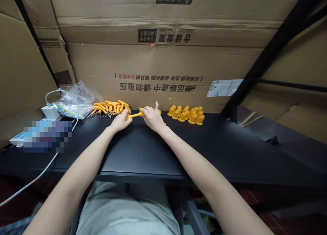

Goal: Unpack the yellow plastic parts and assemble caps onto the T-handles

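Note:
My left hand [119,122] is closed on a yellow plastic piece at the middle back of the black table. A thin, twisted-looking yellow rod [136,115] spans the short gap to my right hand [153,118]. The right fingers are closed over more yellow plastic, mostly hidden beneath them, while one finger sticks up. Just behind my left hand lies a pile of yellow branching pieces [109,106] with small metal coils or chains at their near side. Several yellow cup-shaped pieces with flanged rims [192,117] stand grouped to the right of my right hand.
Crumpled clear plastic bags [79,95] lie at the back left. Beside them are a white charger [50,111] with a trailing cable and a blurred-out blue object [47,136]. Cardboard [163,61] walls the back; a black metal post [265,51] slants at right.

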`<act>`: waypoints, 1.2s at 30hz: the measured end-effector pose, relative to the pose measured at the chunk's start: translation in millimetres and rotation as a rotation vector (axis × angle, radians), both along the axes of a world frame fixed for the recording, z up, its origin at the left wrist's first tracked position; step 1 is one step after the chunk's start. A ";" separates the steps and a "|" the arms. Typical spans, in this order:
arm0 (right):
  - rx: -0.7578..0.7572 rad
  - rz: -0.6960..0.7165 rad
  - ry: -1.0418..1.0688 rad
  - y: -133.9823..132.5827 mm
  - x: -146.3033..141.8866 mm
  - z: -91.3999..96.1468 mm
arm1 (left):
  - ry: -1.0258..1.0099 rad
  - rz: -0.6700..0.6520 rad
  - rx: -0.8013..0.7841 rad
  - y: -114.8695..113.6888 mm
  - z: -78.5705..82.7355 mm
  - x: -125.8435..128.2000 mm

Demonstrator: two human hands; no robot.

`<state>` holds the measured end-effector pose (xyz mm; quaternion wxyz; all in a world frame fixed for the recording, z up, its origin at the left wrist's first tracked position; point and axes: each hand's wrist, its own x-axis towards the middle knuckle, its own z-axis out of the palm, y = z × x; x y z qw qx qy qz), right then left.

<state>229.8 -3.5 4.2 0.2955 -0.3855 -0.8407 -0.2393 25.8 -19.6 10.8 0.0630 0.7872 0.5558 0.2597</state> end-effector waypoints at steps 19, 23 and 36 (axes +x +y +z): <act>0.000 -0.011 0.052 9.6 19.7 -4.4 | 0.292 0.224 -0.027 -8.4 10.1 -0.4; 0.009 0.034 0.046 6.1 16.0 -2.3 | 0.289 0.298 -0.019 -4.9 10.4 -5.2; 0.013 0.020 0.124 10.0 30.0 -5.6 | 0.190 0.295 0.249 22.3 12.8 -13.6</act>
